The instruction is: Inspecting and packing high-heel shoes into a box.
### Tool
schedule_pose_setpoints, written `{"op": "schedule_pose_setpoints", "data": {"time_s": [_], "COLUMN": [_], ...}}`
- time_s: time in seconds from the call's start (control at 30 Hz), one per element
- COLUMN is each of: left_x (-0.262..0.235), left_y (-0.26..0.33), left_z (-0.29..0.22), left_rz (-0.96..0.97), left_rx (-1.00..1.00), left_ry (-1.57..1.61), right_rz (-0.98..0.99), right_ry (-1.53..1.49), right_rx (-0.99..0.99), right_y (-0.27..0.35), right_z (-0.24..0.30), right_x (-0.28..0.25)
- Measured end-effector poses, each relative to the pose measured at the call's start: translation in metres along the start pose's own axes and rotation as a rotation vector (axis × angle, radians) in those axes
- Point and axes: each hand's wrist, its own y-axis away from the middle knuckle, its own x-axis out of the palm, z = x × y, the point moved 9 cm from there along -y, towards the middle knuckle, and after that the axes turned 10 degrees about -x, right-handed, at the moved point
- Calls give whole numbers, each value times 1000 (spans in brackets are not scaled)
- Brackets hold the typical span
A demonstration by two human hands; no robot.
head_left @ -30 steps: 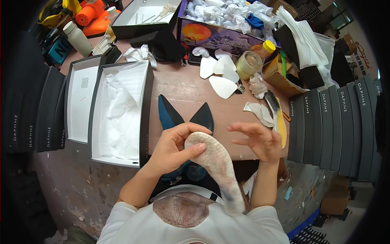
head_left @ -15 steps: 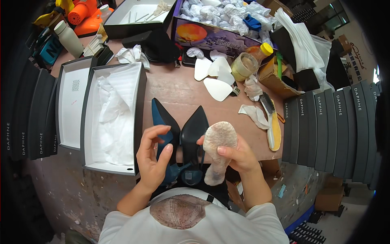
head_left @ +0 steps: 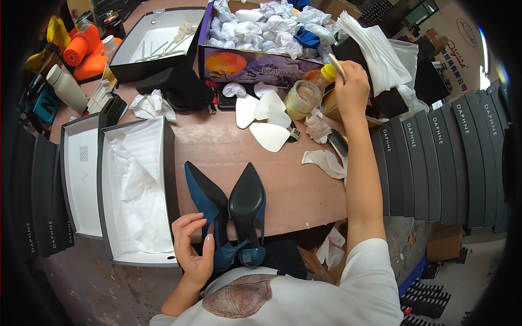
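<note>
Brown table [head_left: 304,201] bears shoes [head_left: 247,190]; left hand [head_left: 194,255] loosely open nearby, right hand [head_left: 352,87] gripping pad [head_left: 337,67], best held clear of bottle [head_left: 327,74].

A flat, pinkish-brown table [head_left: 299,198] fills the middle. Speckled grey floor [head_left: 109,293] shows at lower left. A dark-framed window [head_left: 422,12] and pale wall [head_left: 452,28] are at upper right.

Two pointed blue high-heeled shoes [head_left: 246,198] are lying side by side (black soles up); right fingers [head_left: 354,70] are gripping a thin beige pad [head_left: 337,66].
</note>
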Motion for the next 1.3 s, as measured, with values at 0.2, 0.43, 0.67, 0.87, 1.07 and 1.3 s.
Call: {"op": "schedule_pose_setpoints", "data": {"time_s": [0.2,0.43,0.67,0.87,1.07,1.3], "left_x": [0,5,10,10,41,92], "left_y": [0,2,13,61,109,111], "left_z": [7,16,26,-4,65,98], "left_rz": [-4,3,-70,81,346,373], "left_rx": [-13,-5,-90,359,-174,-474], "left_ry": [-16,-85,-105,163,-189,-103], "right_rz": [15,-419,-1184,-982,-340,17], "right_ry": [-83,-174,-1347,-892,-194,-137], "right_rx": [119,447,1101,815,81,294], "right_y": [15,55,158,120,17,33], "right_z": [-2,-56,-151,-114,-33,-17], "right_x": [20,-7,-45,-64,-20,-11]}}
